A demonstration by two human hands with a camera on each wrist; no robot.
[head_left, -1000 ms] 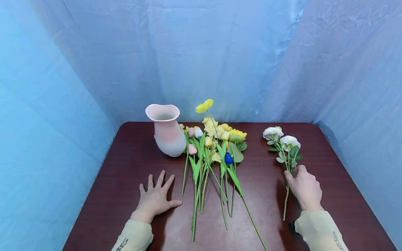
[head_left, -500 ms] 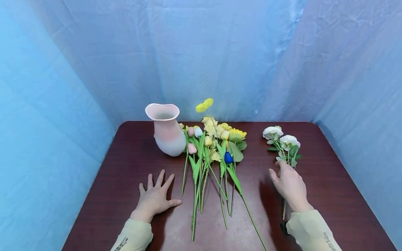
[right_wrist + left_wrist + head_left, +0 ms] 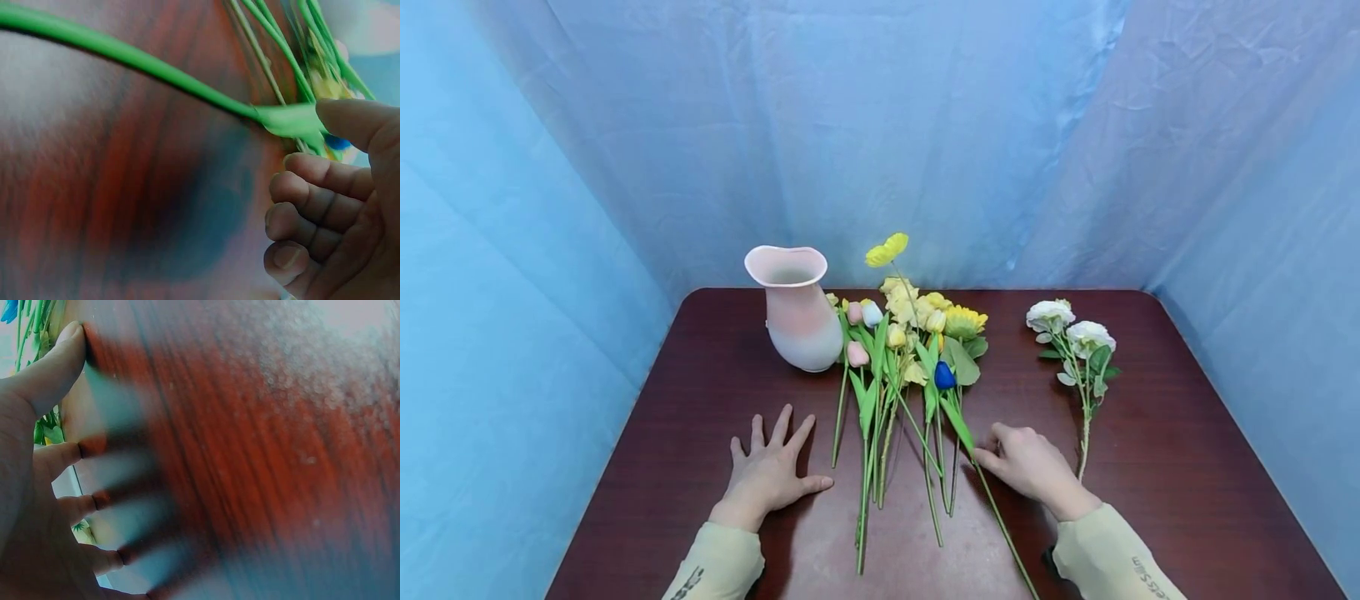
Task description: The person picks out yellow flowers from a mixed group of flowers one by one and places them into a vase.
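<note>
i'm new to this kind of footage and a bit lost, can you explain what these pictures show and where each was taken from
There's no machine here, just a person's two bare hands. The wide picture comes from a camera worn on the head, looking forward and down. The two close-ups come from cameras on the wrists.

On the dark red-brown table stand a pink-and-white vase and, beside it, a loose bunch of flowers. White blooms lie apart on the right.

The left hand rests spread on the table, holding nothing. The right hand is at a leaf below the blue tulip, without a clear hold.
</note>
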